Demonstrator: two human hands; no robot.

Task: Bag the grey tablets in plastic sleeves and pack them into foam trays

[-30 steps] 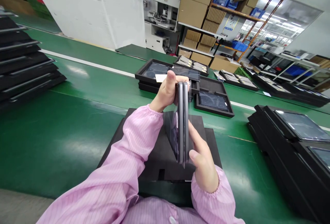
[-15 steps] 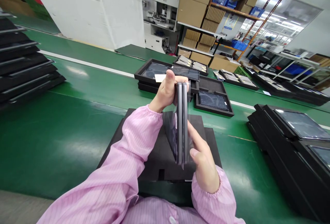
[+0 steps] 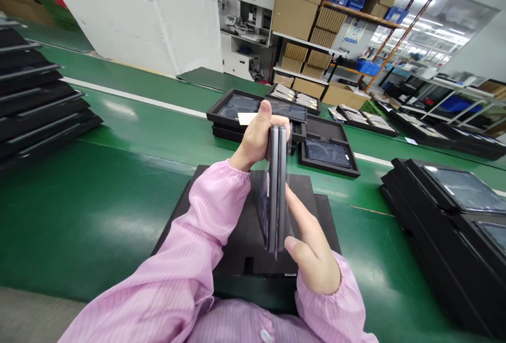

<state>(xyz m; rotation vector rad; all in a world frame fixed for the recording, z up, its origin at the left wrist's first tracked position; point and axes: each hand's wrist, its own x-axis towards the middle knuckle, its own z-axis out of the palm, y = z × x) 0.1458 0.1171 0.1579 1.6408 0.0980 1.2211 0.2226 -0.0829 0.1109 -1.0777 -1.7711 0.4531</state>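
Two tablets point(image 3: 278, 190) stand edge-on before me, pressed face to face like a pair of slabs, with clear film sticking out around them. My left hand point(image 3: 259, 132) is closed around their upper end, thumb pointing up. Against their right side lie the stretched fingers of my right hand point(image 3: 314, 248); its thumb is close to the lower edge, and some fingertips are hidden behind the tablets. Below is a black tray point(image 3: 233, 253) with a flat dark surface, lying on the green bench.
Black trays holding tablets point(image 3: 328, 153) sit beyond my hands. A tall stack of black trays point(image 3: 43, 95) is at left, another stack point(image 3: 430, 243) with tablets on top at right. Farther back are trays of pale parts point(image 3: 358, 119), cartons point(image 3: 294, 13) and a rack.
The tablets have tilted slightly, their lower end swinging a little left. My right thumb has moved left, nearer to their edge. The left hand keeps its grip.
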